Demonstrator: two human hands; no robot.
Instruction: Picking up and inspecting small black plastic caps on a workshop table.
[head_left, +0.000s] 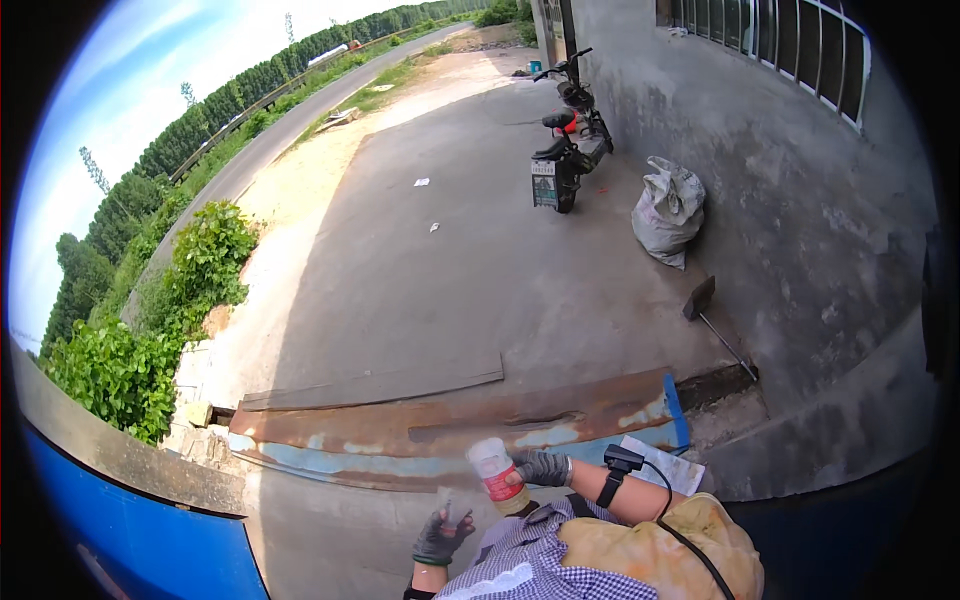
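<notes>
My right hand [541, 467], in a grey fingerless glove, is wrapped round a clear plastic jar [497, 478] with a red label. The jar is tilted, and something yellowish shows at its lower end. Lower and to the left, my left hand [441, 538] wears a similar dark glove. Its fingers are bent around a small, pale, see-through thing [447, 500] that is too blurred to name. The two hands are apart, in front of my checked clothing [540, 555]. A strapped black device [622, 459] with a cable sits on my right forearm.
A rusty blue-edged metal sheet [470, 425] crosses the ground ahead, with a flat board [390, 383] beyond it. Along the right wall are a long-handled dustpan [702, 298], a stuffed white sack [669, 212] and a parked electric bike [572, 150]. Bushes [120, 370] stand left.
</notes>
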